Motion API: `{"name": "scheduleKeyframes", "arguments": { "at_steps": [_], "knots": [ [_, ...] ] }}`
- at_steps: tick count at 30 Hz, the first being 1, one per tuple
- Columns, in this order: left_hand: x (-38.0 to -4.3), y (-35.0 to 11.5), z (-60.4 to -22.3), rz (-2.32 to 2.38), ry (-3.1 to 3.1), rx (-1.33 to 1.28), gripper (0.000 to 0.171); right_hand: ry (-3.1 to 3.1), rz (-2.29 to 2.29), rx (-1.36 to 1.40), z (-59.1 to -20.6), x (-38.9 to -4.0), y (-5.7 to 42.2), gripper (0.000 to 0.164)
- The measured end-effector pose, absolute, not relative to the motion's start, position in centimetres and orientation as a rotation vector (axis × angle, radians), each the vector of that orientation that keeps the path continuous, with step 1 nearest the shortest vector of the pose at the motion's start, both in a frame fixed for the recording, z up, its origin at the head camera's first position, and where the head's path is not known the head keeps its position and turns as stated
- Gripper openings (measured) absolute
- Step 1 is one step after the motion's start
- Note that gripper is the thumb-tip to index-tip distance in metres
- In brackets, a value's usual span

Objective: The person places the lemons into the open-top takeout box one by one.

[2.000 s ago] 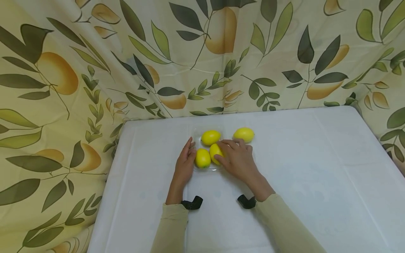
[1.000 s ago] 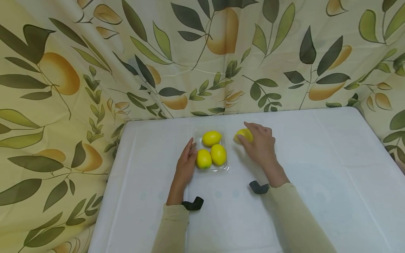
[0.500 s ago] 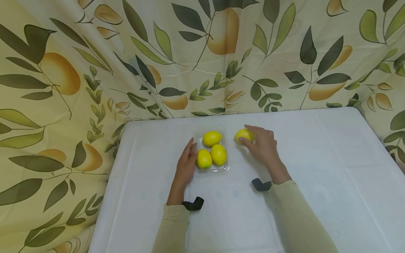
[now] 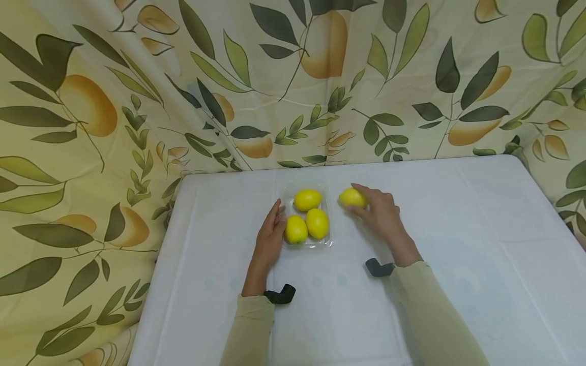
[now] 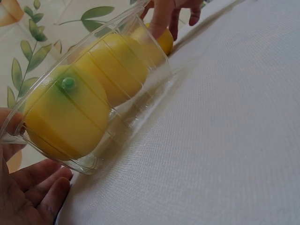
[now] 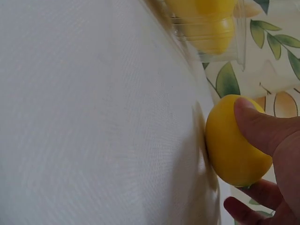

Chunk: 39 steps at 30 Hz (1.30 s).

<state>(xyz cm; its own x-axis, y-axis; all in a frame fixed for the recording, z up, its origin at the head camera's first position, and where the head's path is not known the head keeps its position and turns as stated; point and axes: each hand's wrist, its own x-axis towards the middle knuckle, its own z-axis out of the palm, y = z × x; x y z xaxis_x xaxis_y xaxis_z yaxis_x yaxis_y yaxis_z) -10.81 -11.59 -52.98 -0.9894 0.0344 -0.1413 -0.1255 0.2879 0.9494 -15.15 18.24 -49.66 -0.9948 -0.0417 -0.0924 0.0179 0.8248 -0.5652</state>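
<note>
A clear plastic box (image 4: 330, 239) stands on the white-covered table with three yellow lemons in it: one lemon (image 4: 308, 201) at the back, a lemon (image 4: 296, 231) at front left and another lemon (image 4: 317, 223) at front right. My left hand (image 4: 270, 234) rests against the box's left side, its fingers fairly straight; in the left wrist view the box rim (image 5: 42, 79) runs past that hand's fingers (image 5: 47, 187). Right of the box, my right hand (image 4: 380, 211) holds a further lemon (image 4: 351, 198) at the table surface. The right wrist view shows the thumb across this lemon (image 6: 229, 140).
The table (image 4: 458, 254) has a white cloth over it and reaches well to the right and toward me. Behind and to the left hangs a curtain (image 4: 274, 101) printed with leaves and fruit. Dark curved pieces (image 4: 281, 295) are worn at both wrists.
My right hand has let go of the front right lemon inside the box, moved right, and taken hold of the lemon outside. My left hand has stayed beside the box.
</note>
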Motion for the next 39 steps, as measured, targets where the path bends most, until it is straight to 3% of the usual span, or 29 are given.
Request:
{"name": "scheduleKeyframes", "arguments": {
  "at_steps": [20, 39],
  "knots": [
    [-10.9, -11.7, -52.7, 1.777, 2.416, -0.078, 0.052, 2.979, -1.13, 0.031, -49.5, -14.8, 17.6, 0.067],
    [-10.8, -11.5, -52.7, 1.775, 2.419, -0.091, 0.052, 3.006, -1.363, -0.219, -47.1, -14.2, 14.4, 0.063]
  ]
}}
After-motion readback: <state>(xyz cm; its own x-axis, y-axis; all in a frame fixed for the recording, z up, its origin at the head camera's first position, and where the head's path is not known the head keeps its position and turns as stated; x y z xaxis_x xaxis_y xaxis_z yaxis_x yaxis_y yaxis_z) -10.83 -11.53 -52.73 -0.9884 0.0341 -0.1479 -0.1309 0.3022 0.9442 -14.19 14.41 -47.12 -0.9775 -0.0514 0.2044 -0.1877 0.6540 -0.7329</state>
